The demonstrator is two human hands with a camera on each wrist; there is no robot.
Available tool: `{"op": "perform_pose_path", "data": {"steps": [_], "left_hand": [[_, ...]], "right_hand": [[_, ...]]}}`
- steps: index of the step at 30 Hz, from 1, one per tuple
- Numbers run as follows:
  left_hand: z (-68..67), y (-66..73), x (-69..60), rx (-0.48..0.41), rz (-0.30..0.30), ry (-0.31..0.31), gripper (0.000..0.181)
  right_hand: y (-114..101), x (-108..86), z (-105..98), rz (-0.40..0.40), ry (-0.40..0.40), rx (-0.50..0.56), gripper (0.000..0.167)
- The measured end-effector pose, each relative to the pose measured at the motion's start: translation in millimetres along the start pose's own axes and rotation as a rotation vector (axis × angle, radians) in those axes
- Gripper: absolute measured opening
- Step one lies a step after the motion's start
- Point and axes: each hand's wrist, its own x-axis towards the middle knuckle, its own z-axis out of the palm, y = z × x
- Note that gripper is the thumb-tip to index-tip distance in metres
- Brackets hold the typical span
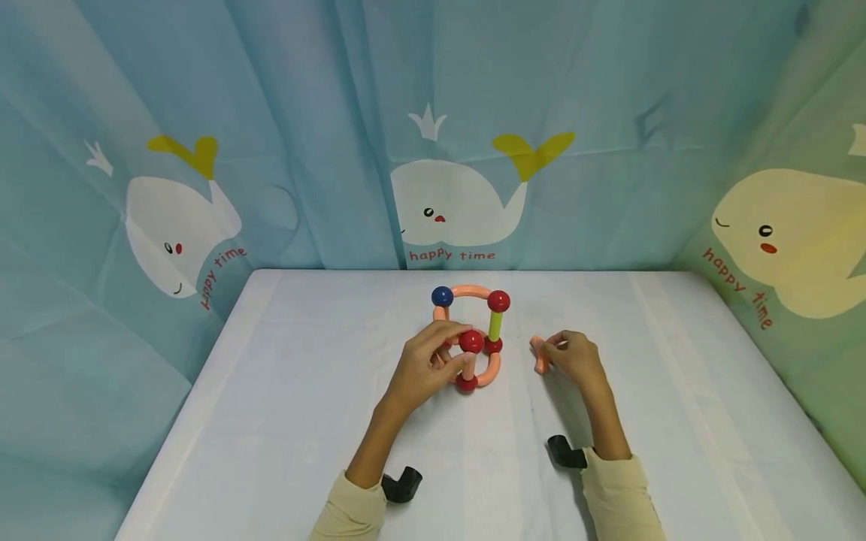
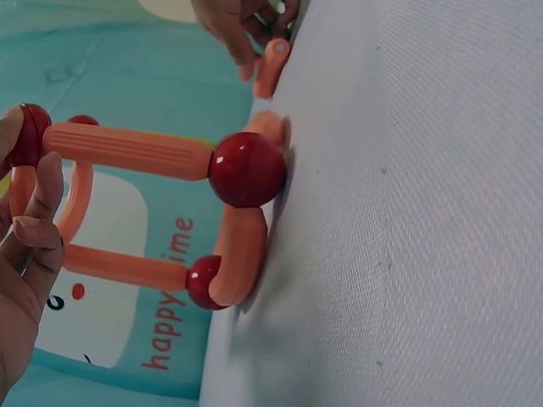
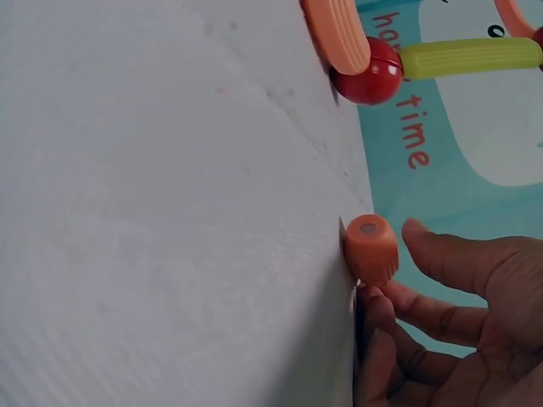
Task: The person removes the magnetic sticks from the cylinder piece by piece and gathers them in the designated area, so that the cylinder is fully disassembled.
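A frame of magnetic building sticks and balls stands on the table, with a blue ball (image 1: 443, 297), several red balls, curved orange sticks and a yellow-green stick (image 1: 496, 326). My left hand (image 1: 421, 366) pinches the red ball (image 1: 471, 341) atop an upright orange stick (image 2: 127, 151). That stick's lower end meets another red ball (image 2: 247, 170) on the table. To the right of the frame, my right hand (image 1: 576, 357) is at a short curved orange stick (image 3: 371, 248) on the tabletop. Its fingers touch the stick from one side, while a small gap shows at the thumb (image 3: 445, 254).
A white cloth covers the table (image 1: 284, 421). Blue-green curtains (image 1: 325, 135) printed with whales rise behind and at both sides. Black wrist mounts (image 1: 402, 485) show at both sleeve cuffs.
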Motion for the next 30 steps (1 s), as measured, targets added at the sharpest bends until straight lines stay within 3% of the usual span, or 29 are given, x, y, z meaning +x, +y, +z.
{"op": "perform_pose_path", "data": {"steps": [7,24,27,30], "left_hand": [[-0.6,0.9,1.9,0.030,0.014,-0.003,0.041],[-5.1,-2.6,-0.2,0.045,-0.010,-0.009,0.043],[-6.5,-3.9,0.4,0.025,-0.022,-0.001,0.044],[-7.8,-4.8,0.8,0.024,-0.042,0.004,0.046]], "right_hand": [[3,0.6,-8,-0.003,-0.079,0.000,0.056],[9,1.4,-12,-0.011,-0.129,0.104,0.051],[7,-0.4,-15,-0.018,-0.108,0.098,0.054],[4,-8.3,-20,-0.047,-0.018,0.055,0.056]]}}
